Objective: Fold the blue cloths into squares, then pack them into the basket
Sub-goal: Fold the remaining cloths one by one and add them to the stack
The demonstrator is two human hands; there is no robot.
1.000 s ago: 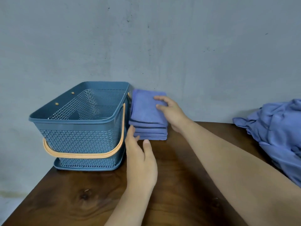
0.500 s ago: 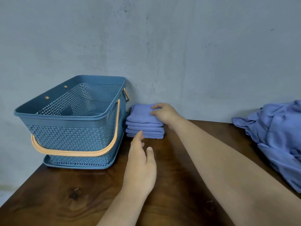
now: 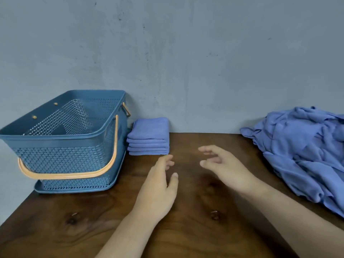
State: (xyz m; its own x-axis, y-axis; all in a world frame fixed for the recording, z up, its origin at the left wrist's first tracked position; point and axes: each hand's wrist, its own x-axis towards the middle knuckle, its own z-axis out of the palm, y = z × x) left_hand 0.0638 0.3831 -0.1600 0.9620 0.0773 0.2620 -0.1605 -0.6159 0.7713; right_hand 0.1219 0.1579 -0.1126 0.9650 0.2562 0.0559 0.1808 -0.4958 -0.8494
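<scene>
A stack of several folded blue cloths (image 3: 149, 135) lies against the wall, just right of the blue perforated basket (image 3: 61, 151). The basket has an orange handle folded down and looks empty inside. A heap of unfolded blue cloths (image 3: 305, 151) covers the table's right side. My left hand (image 3: 158, 187) hovers over the table in front of the stack, fingers relaxed, holding nothing. My right hand (image 3: 223, 164) is to the right of it, fingers loosely spread, apart from the stack and also holding nothing.
The dark wooden table (image 3: 195, 220) ends at a grey wall (image 3: 186, 62) behind. Its left edge runs diagonally at the lower left, close to the basket.
My right hand has let go of the folded stack and drawn back toward me. The left hand has shifted slightly right. The stack now lies flat by the basket.
</scene>
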